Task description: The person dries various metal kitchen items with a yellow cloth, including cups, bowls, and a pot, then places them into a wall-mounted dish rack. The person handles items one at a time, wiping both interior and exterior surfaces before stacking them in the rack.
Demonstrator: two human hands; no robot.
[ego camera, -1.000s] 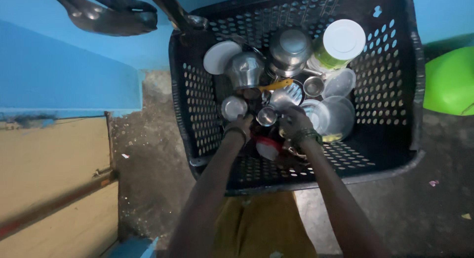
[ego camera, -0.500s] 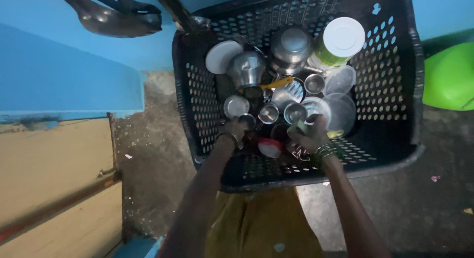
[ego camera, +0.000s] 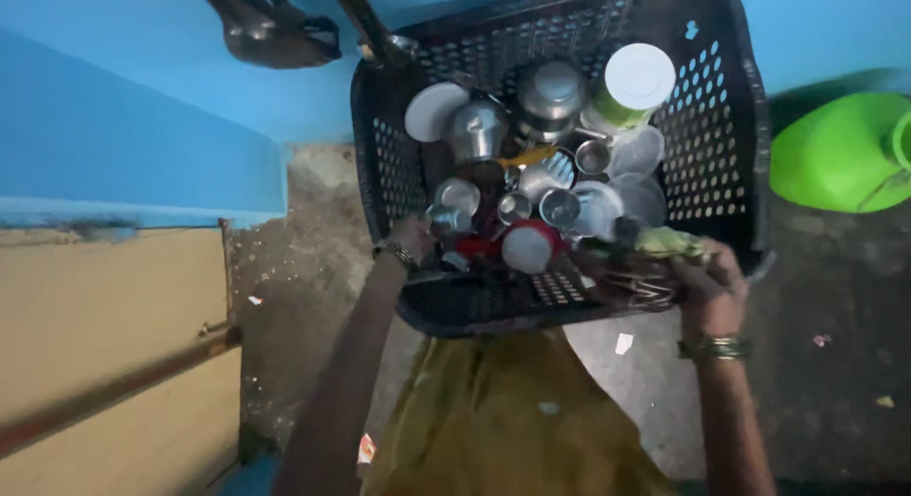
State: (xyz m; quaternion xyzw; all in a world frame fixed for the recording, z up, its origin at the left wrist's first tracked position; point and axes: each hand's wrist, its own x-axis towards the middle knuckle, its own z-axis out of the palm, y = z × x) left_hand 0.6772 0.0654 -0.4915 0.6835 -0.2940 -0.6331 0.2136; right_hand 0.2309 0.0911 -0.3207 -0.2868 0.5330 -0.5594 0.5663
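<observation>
Two hands (ego camera: 710, 285) grip black basket (ego camera: 721, 126); blue wall (ego camera: 142, 145), grey floor (ego camera: 835, 382).

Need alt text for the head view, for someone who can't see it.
Two hands work at a black plastic basket of steel cups and bowls: the left hand reaches inside, the right hand lifts a dark, blurred item at its front rim. A green container sits beside it.

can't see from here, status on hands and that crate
Left hand inside black crate by steel cups. Right hand lifting a dark green-topped item. Nothing blocking.
</observation>
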